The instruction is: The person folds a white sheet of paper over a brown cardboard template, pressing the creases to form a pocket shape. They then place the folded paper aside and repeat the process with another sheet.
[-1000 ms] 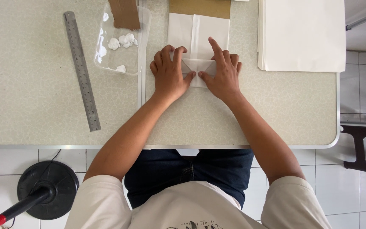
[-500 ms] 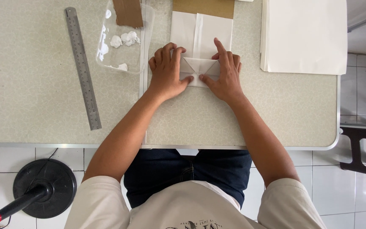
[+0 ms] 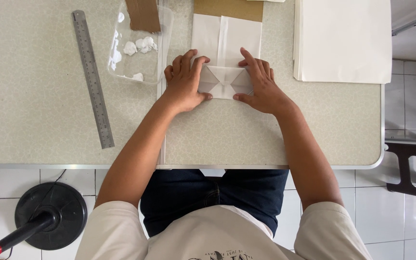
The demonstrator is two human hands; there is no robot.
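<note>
White folded paper (image 3: 226, 81) flat on the tabletop (image 3: 39, 120); my left hand (image 3: 185, 83) and right hand (image 3: 261, 85), each grip open-palmed, should press both flaps evenly

Ruler (image 3: 92, 79) at table's (image 3: 25, 120) left, tray (image 3: 140, 48) beside it, folded paper (image 3: 225, 58) at centre, paper stack (image 3: 345, 38) right.

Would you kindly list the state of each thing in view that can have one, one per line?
White paper piece: lying flat, near end folded into triangular flaps.
Left hand: pressed flat on the fold's left side.
Right hand: pressed flat on the fold's right side.
Clear plastic container: open, holding white lumps.
Metal ruler: lying flat, untouched.
White paper stack: flat, unfolded.
</note>
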